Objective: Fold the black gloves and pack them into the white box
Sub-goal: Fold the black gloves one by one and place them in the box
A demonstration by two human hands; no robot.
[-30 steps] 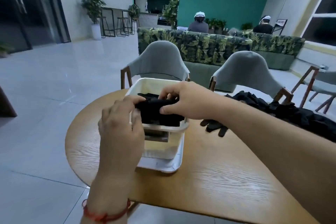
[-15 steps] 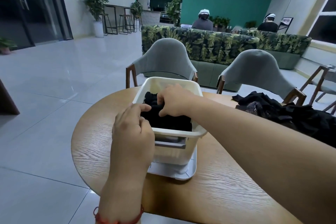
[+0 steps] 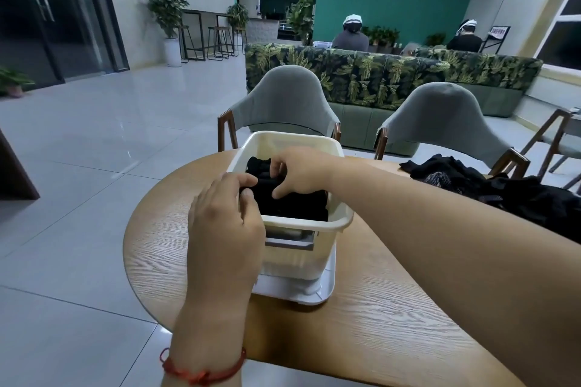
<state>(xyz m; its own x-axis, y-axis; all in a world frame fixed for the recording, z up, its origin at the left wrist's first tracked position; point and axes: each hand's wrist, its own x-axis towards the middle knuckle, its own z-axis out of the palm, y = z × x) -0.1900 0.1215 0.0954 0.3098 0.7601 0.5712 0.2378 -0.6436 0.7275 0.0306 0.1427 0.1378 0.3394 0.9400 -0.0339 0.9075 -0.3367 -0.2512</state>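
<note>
Gloves (image 3: 292, 204), soft, light and floppy, lie folded inside the box (image 3: 314, 225) at 12 o'clock, left hand (image 3: 223, 223) and right hand (image 3: 301, 173) both pinching the bundle, best gripped across its fold.

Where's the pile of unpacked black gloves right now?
Head view: the loose glove pile lies on the far right of the wooden table, right of the white box, in front of the right-hand grey chair.

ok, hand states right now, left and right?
Left hand: pinches the folded black gloves at the white box rim.
Right hand: grips the same gloves inside the box.
</note>
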